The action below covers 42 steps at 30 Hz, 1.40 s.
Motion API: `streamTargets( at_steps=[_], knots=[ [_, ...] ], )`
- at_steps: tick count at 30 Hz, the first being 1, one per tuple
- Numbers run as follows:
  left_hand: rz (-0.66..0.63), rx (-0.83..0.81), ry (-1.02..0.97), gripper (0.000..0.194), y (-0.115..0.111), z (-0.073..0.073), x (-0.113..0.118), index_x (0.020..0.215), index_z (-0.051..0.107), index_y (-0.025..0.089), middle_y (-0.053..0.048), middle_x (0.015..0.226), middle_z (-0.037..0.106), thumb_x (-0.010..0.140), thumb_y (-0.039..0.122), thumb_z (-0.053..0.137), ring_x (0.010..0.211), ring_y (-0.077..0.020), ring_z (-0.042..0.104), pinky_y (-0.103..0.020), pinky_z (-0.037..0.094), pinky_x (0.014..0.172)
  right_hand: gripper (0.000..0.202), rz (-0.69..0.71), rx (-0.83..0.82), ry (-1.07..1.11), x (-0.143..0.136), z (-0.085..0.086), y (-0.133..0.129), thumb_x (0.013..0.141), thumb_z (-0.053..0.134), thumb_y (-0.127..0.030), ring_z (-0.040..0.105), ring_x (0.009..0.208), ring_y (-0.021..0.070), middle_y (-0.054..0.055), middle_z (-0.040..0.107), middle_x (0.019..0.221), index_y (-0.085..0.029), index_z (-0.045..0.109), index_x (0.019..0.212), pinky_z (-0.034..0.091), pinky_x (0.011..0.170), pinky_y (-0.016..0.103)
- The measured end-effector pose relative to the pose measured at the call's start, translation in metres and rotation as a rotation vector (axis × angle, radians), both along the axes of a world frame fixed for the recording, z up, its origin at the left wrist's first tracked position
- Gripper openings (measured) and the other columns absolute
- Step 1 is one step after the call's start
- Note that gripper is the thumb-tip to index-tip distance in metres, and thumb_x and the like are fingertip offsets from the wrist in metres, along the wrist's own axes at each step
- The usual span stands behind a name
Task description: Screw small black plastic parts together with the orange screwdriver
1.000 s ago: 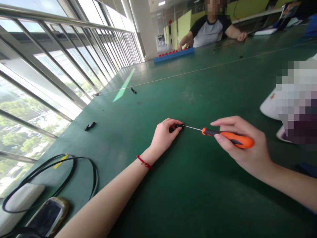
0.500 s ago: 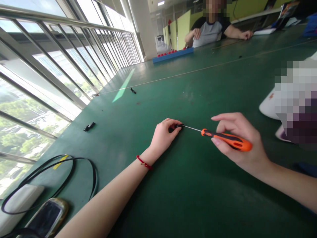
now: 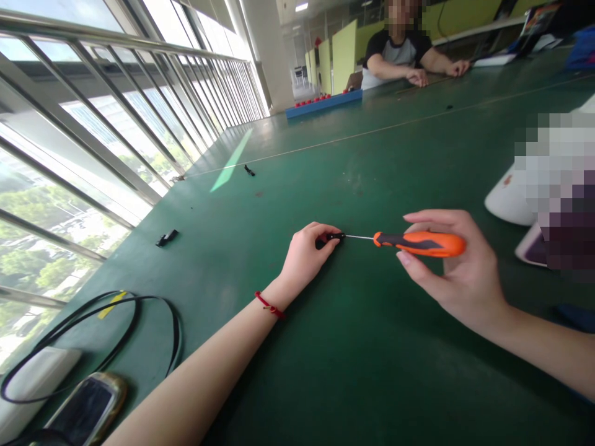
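My left hand [image 3: 309, 251] pinches a small black part [image 3: 333, 236] on the green table [image 3: 297, 186]. The tip of an orange and black screwdriver [image 3: 423, 243] touches the right end of that part, its shaft lying nearly level. Around the screwdriver's handle is my right hand [image 3: 460, 266], with the thumb below and the fingers above and behind it. A red cord bracelet [image 3: 269, 305] circles my left wrist.
Two small black pieces [image 3: 166, 238] [image 3: 250, 170] lie to the left. A looped black cable [image 3: 174, 328], a white box [image 3: 41, 378] and a phone [image 3: 86, 409] are at lower left. Across the table, a person [image 3: 400, 56] sits near a blue tray [image 3: 325, 104]. Metal railing [image 3: 125, 40] borders the left.
The screwdriver's handle has swung up to nearly level and turned, and my right hand's grip has shifted. My left hand stays put. The person's arm across the table has moved right and down.
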<state>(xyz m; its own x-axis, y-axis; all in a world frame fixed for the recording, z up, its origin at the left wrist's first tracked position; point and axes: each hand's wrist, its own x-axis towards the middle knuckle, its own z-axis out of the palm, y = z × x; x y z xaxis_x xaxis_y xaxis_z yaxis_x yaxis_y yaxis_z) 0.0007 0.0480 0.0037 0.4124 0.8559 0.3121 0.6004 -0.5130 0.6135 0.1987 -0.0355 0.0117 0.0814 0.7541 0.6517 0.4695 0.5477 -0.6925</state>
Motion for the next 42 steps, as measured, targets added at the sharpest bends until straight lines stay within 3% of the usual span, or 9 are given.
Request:
streamTargets(
  at_steps=[5, 10, 15, 19, 24, 28, 33, 37, 42],
  knots=[
    [0.001, -0.014, -0.001, 0.017, -0.0003, 0.0006, 0.0002, 0.093, 0.069, 0.018, -0.003, 0.089, 0.066, 0.081, 0.019, 0.056, 0.076, -0.0127, 0.059, -0.024, 0.047, 0.071, 0.018, 0.029, -0.107, -0.076, 0.0012, -0.0003, 0.0006, 0.078, 0.062, -0.025, 0.060, 0.064, 0.0161, 0.000, 0.058, 0.074, -0.027, 0.057, 0.095, 0.050, 0.057, 0.029],
    [0.006, -0.013, -0.003, 0.017, 0.0001, 0.0003, 0.0005, 0.092, 0.069, 0.018, -0.003, 0.088, 0.066, 0.080, 0.019, 0.057, 0.075, -0.0131, 0.059, -0.025, 0.047, 0.071, 0.051, 0.055, -0.015, 0.047, 0.0019, -0.0026, 0.0024, 0.072, 0.067, -0.021, 0.061, 0.071, 0.0188, 0.000, 0.059, 0.081, -0.032, 0.045, 0.117, 0.053, 0.072, 0.037],
    [-0.001, -0.013, -0.004, 0.017, 0.0004, -0.0003, 0.0002, 0.092, 0.069, 0.018, -0.003, 0.088, 0.065, 0.081, 0.020, 0.056, 0.076, -0.0126, 0.058, -0.024, 0.047, 0.071, 0.014, 0.039, -0.121, -0.070, 0.0012, -0.0011, 0.0011, 0.078, 0.062, -0.025, 0.062, 0.067, 0.0163, 0.001, 0.062, 0.081, -0.027, 0.059, 0.091, 0.051, 0.056, 0.028],
    [-0.001, -0.009, -0.002, 0.017, 0.0002, 0.0000, 0.0002, 0.092, 0.069, 0.018, -0.003, 0.088, 0.065, 0.081, 0.020, 0.056, 0.076, -0.0127, 0.058, -0.024, 0.047, 0.070, 0.033, 0.034, 0.005, 0.017, 0.0011, -0.0005, 0.0002, 0.074, 0.065, -0.020, 0.062, 0.074, 0.0177, 0.001, 0.059, 0.083, -0.027, 0.054, 0.105, 0.053, 0.065, 0.031],
    [-0.004, -0.013, -0.002, 0.017, 0.0006, 0.0000, 0.0002, 0.092, 0.069, 0.018, -0.004, 0.089, 0.066, 0.081, 0.020, 0.056, 0.076, -0.0129, 0.058, -0.024, 0.047, 0.071, 0.019, 0.065, -0.095, -0.075, 0.0008, 0.0008, -0.0008, 0.078, 0.061, -0.023, 0.056, 0.056, 0.0141, -0.002, 0.055, 0.066, -0.027, 0.056, 0.096, 0.048, 0.051, 0.028],
    [-0.003, -0.007, -0.002, 0.017, 0.0005, -0.0001, 0.0002, 0.092, 0.069, 0.018, -0.003, 0.088, 0.066, 0.081, 0.020, 0.056, 0.075, -0.0127, 0.059, -0.024, 0.047, 0.071, 0.045, 0.080, 0.000, 0.026, -0.0003, 0.0013, -0.0001, 0.073, 0.064, -0.018, 0.060, 0.071, 0.0177, 0.001, 0.057, 0.082, -0.030, 0.048, 0.114, 0.053, 0.063, 0.031],
    [0.006, -0.004, -0.005, 0.017, -0.0006, 0.0008, 0.0005, 0.092, 0.069, 0.018, -0.003, 0.086, 0.065, 0.080, 0.020, 0.057, 0.074, -0.0123, 0.058, -0.023, 0.047, 0.070, 0.018, 0.090, -0.118, -0.098, 0.0003, 0.0018, -0.0007, 0.078, 0.060, -0.023, 0.056, 0.055, 0.0139, -0.002, 0.055, 0.064, -0.027, 0.057, 0.096, 0.050, 0.056, 0.029],
    [0.005, 0.000, 0.000, 0.017, -0.0008, 0.0009, 0.0006, 0.092, 0.069, 0.018, -0.003, 0.086, 0.065, 0.081, 0.019, 0.057, 0.074, -0.0125, 0.058, -0.024, 0.047, 0.069, 0.041, 0.052, -0.013, 0.003, 0.0006, 0.0012, -0.0006, 0.074, 0.064, -0.020, 0.058, 0.060, 0.0142, -0.001, 0.056, 0.075, -0.029, 0.050, 0.112, 0.051, 0.059, 0.029],
    [0.002, 0.005, -0.001, 0.017, -0.0006, 0.0009, 0.0006, 0.092, 0.069, 0.018, -0.003, 0.086, 0.065, 0.081, 0.019, 0.056, 0.074, -0.0123, 0.059, -0.023, 0.047, 0.070, 0.013, 0.051, -0.128, -0.140, 0.0025, 0.0004, 0.0001, 0.078, 0.061, -0.026, 0.061, 0.066, 0.0164, 0.000, 0.062, 0.074, -0.027, 0.060, 0.090, 0.050, 0.055, 0.028]
  ],
)
